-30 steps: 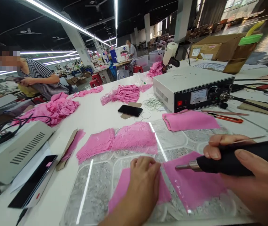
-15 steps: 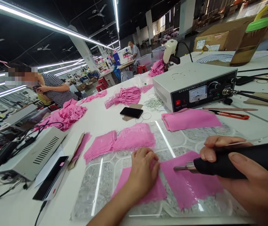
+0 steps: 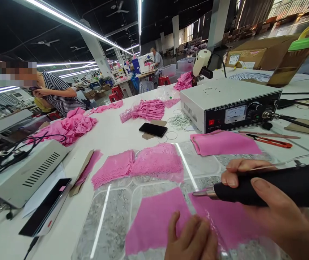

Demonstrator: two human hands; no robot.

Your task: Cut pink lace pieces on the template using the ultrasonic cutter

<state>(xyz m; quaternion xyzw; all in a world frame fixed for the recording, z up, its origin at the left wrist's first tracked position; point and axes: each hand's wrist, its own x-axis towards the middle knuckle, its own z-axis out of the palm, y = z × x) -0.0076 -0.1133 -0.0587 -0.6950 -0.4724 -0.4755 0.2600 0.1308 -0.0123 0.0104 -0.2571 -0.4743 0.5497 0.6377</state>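
My right hand (image 3: 276, 213) is wrapped round a black handpiece (image 3: 268, 186) that ends in a tapered metal tip. The tip is at the upper left corner of a pink fabric piece (image 3: 230, 220), which my right hand partly covers. To its left lies a second pink fabric piece (image 3: 154, 220), flat on a clear sheet with a marbled pattern (image 3: 111, 216). My left hand (image 3: 192, 238) rests on the lower right of that second piece, fingers bent and somewhat apart, gripping nothing; the bottom of the frame cuts it off.
Behind the sheet's middle lie stacked pink pieces (image 3: 154, 162) and a folded pink cloth (image 3: 224, 142). A grey control box (image 3: 230, 101) with a dial stands at the right rear, another grey box (image 3: 32, 173) at the left. A phone (image 3: 153, 129) and an orange cutter (image 3: 273, 141) lie nearby. A person in stripes (image 3: 59, 92) stands beyond.
My left hand has drawn back toward me, uncovering the left fabric piece. The handpiece tip has shifted left to the right piece's corner. The camera view has also shifted.
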